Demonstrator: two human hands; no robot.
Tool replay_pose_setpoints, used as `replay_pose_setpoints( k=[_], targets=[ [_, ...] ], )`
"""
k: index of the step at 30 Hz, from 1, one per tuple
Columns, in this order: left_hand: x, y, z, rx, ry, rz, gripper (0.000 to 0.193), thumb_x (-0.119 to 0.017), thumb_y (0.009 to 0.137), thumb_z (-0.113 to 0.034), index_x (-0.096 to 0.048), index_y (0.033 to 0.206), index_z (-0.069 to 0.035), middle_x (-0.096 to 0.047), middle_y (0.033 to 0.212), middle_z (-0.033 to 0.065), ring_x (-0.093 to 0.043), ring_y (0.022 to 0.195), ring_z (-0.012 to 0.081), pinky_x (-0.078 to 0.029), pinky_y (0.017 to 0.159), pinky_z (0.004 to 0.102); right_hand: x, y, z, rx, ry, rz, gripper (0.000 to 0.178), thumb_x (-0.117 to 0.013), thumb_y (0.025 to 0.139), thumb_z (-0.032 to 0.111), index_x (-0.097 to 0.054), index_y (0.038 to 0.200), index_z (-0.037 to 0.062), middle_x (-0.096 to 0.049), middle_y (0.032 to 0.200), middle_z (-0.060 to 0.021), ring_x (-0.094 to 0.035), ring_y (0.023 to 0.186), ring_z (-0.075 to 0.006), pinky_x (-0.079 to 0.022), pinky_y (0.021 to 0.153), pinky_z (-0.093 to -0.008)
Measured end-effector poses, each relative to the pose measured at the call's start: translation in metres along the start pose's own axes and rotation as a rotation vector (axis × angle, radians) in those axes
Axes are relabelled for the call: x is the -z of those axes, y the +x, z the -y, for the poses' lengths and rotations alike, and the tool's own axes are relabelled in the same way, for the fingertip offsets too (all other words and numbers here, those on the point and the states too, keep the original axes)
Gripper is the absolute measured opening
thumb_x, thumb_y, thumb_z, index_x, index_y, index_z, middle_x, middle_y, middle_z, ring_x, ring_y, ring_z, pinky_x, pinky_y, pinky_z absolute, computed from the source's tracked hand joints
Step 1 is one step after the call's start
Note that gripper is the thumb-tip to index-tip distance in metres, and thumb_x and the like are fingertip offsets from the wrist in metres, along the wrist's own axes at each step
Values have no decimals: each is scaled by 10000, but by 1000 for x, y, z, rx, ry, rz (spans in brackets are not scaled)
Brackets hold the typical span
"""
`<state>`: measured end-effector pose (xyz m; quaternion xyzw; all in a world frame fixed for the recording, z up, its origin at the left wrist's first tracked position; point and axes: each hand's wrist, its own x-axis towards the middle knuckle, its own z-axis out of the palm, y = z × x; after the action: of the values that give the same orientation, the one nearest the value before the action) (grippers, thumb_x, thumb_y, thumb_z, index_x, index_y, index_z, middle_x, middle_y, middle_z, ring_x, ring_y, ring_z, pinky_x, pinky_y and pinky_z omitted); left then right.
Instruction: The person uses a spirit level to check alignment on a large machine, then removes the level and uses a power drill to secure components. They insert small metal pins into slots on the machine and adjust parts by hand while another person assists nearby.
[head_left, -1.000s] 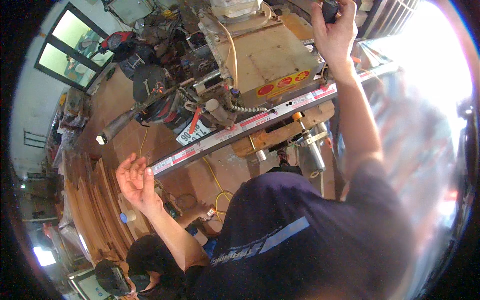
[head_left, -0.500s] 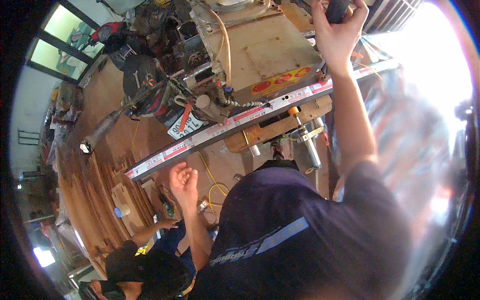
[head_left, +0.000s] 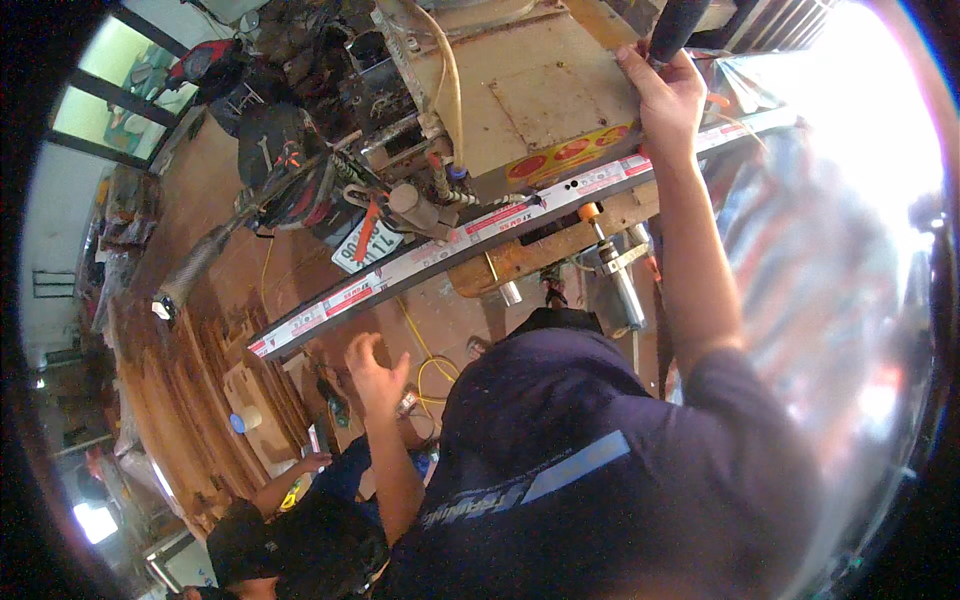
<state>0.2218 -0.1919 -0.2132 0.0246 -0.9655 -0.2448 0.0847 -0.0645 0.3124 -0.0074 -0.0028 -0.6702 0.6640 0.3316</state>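
Note:
My right hand (head_left: 672,105) is raised at the upper right, its fingers closed around the lower end of a black cylindrical handle (head_left: 680,25). What the handle joins to is out of view. A long square metal tube (head_left: 420,262), wrapped in red and white printed film, runs slantwise from the lower left to the upper right, passing behind my right forearm. Below the tube's left part, my left hand (head_left: 380,378) hangs in the air with nothing in it, thumb and fingers apart. It does not appear to touch the tube.
Beyond the tube stands a beige machine housing (head_left: 530,90) with round red labels and a hose. Below the tube is a wooden board (head_left: 560,255) beside a silver cylinder (head_left: 622,290). Brown planks (head_left: 190,400) lie left. Another person (head_left: 300,535) crouches lower left.
My left hand has opened from loosely curled fingers and turned. My right hand has come slightly down, with more of the black handle showing above it.

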Motion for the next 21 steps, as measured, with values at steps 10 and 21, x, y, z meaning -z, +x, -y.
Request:
replay_pose_setpoints(
  k=[10,21],
  targets=[
    [15,144,34,-161,290,291,1210,-1030,608,-494,-468,1578,-37,-509,1593,273,-406,1526,514,-303,1279,639,45,-104,5,33,-416,-187,378,-872,967,210,-675,1224,14,-739,1130,-82,-683,1068,-160,-554,965,-327],
    [-31,192,5,-160,367,538,913,-1006,600,-538,-680,1273,-14,-784,1161,204,-762,1070,419,-617,907,510,127,-289,-9,-273,-1027,196,354,-847,844,173,-700,1148,69,-698,1232,-154,-613,1257,-395,-483,1111,-484]
  ],
)
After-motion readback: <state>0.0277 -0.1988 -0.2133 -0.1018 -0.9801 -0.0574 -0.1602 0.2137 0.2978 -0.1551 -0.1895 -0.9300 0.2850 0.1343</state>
